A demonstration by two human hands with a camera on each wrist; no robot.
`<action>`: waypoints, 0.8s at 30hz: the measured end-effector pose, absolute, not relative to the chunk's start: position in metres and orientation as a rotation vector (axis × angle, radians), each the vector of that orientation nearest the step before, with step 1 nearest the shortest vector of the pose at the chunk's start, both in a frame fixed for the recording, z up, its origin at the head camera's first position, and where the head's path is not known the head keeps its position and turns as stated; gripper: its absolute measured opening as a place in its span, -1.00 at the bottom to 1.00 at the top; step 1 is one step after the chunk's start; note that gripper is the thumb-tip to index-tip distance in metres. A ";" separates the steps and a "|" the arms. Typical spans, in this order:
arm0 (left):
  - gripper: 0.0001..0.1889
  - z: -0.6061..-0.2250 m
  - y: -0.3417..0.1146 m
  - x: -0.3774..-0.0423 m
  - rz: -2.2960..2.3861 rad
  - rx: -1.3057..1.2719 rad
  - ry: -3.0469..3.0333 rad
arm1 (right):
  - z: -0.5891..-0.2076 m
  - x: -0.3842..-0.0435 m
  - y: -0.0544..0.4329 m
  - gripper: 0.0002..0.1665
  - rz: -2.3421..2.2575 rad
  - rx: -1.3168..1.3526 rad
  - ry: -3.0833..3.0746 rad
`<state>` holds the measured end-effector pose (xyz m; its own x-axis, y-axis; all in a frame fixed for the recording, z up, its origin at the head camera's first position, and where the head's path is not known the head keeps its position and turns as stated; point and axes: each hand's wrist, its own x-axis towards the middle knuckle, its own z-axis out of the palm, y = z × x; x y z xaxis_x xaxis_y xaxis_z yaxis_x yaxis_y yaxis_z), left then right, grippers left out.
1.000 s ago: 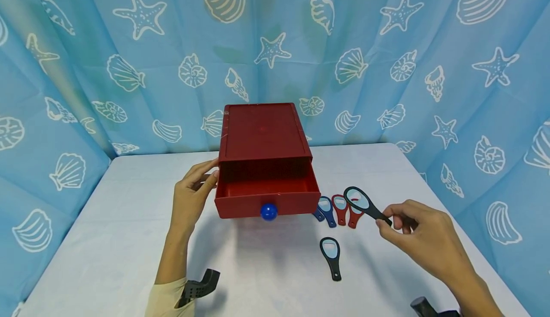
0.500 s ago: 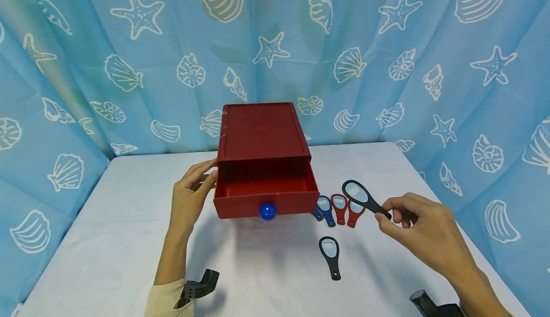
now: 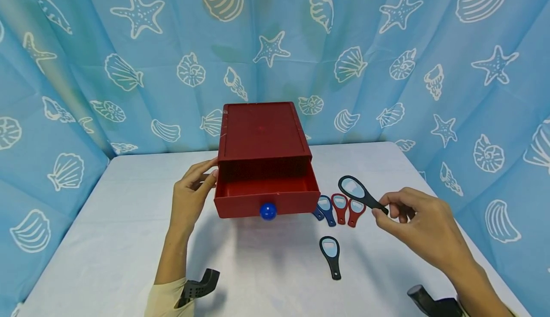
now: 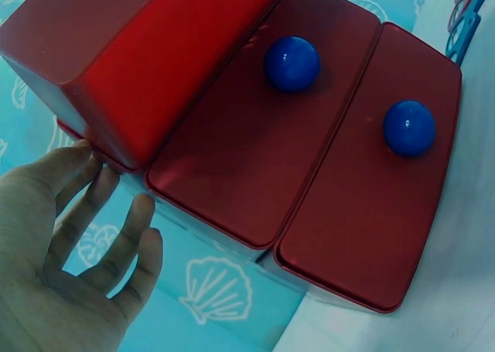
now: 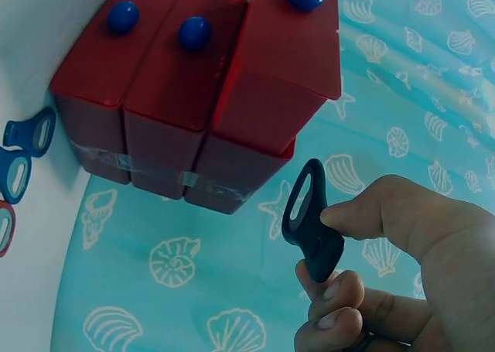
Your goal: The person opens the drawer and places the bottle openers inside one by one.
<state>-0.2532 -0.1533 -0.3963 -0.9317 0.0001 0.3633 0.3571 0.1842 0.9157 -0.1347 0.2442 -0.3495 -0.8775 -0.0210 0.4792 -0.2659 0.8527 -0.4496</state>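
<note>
White table (image 3: 120, 240) carries the red drawer unit (image 3: 263, 131). Just right of the unit's front: two blue magnifiers (image 3: 328, 213), inner one partly hidden by it, then two red magnifiers (image 3: 341, 216) farther out. Lone black magnifier (image 3: 333, 265) lies off the unit's front right corner.

No readable text or labels anywhere.

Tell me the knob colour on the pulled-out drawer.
Blue; the knob shows best in the head view.
</note>
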 end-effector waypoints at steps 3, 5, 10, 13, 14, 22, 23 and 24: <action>-0.61 -0.396 -0.153 -0.253 -1.807 -0.343 -2.184 | -0.348 -0.135 0.243 -0.81 0.730 0.208 -2.563; -0.61 -0.396 -0.153 -0.254 -1.800 -0.344 -2.187 | -0.347 -0.136 0.243 -0.81 0.738 0.207 -2.562; -0.61 -0.396 -0.153 -0.253 -1.791 -0.341 -2.191 | -0.347 -0.137 0.240 -0.81 0.755 0.219 -2.551; -0.61 -0.396 -0.154 -0.253 -1.797 -0.340 -2.188 | -0.347 -0.138 0.239 -0.80 0.752 0.231 -2.544; -0.61 -0.396 -0.154 -0.253 -1.799 -0.341 -2.188 | -0.347 -0.139 0.239 -0.80 0.749 0.233 -2.543; -0.61 -0.395 -0.154 -0.253 -1.791 -0.337 -2.196 | -0.344 -0.140 0.235 -0.80 0.742 0.253 -2.544; -0.61 -0.395 -0.154 -0.253 -1.793 -0.339 -2.194 | -0.343 -0.141 0.234 -0.81 0.742 0.258 -2.542; -0.61 -0.395 -0.154 -0.253 -1.795 -0.340 -2.192 | -0.342 -0.141 0.233 -0.81 0.738 0.267 -2.537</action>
<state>-0.2528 -0.1536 -0.3948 -0.9310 0.0003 0.3650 0.3579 0.1971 0.9127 -0.1413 0.2331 -0.3420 -0.8654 -0.0510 0.4984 -0.3105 0.8354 -0.4535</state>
